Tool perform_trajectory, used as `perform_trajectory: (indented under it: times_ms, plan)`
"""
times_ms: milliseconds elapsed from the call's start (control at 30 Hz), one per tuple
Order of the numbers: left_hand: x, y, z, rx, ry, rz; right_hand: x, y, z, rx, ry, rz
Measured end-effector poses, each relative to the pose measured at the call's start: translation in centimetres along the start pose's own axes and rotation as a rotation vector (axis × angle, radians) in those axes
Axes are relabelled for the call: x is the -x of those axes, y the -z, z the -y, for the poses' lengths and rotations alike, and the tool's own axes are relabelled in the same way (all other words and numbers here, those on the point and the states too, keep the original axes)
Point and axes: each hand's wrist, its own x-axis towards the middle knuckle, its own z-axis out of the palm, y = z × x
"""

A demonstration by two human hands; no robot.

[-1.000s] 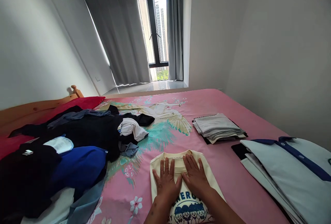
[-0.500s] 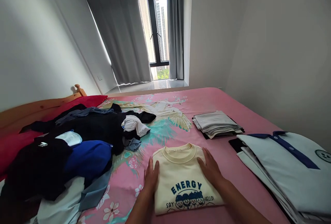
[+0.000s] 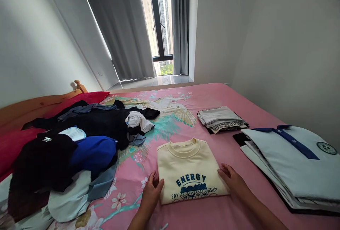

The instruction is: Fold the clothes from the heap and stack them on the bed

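Note:
A folded cream T-shirt (image 3: 191,162) lies face up on the bed, its neckline pointing away from me and dark blue "ENERGY" lettering over a row of cartoon faces on its front. My left hand (image 3: 151,192) is at the shirt's left edge, thumb and fingers apart, the thumb close against the fabric. On the opposite side, my right hand (image 3: 235,180) has its fingertips at the right edge, thumb on or just beside the cloth. It appears open, with no cloth gripped.
To the left is a loose heap of dark clothes (image 3: 98,127) with a blue garment (image 3: 92,153). A folded grey stack (image 3: 221,118) lies beyond the shirt at right. Nearer right is a pile topped by a white polo shirt (image 3: 294,166). Pink floral bedding (image 3: 170,123) lies beneath.
Both hands have slid from the upper sides of the shirt down toward its lower side edges, nearer me. My right hand has come off the shirt's front. The view has tilted slightly downward.

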Motion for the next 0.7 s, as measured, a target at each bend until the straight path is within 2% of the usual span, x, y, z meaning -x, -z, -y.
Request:
perform_trajectory:
  times_ms: [100,233,533,633,700]
  plan:
    - [-1.3,-0.5,-1.4,0.284,0.234,0.165,-1.3,0.5,1.6,-0.164,-0.109,0.210]
    - [-1.9,-1.4,-3.5,0.325,0.327,0.255,-1.7,0.5,3.4,-0.295,-0.162,0.386]
    - [-1.0,-1.5,-5.7,0.524,0.379,0.365,-2.2,-0.1,5.0,-0.564,-0.210,0.558]
    - [-1.1,-1.5,-6.3,0.578,0.427,0.428,-3.0,-1.0,5.5,-0.591,-0.229,0.568]
    - [-1.0,-1.5,-6.7,0.569,0.468,0.423,-3.4,-1.5,6.1,-0.586,-0.240,0.545]
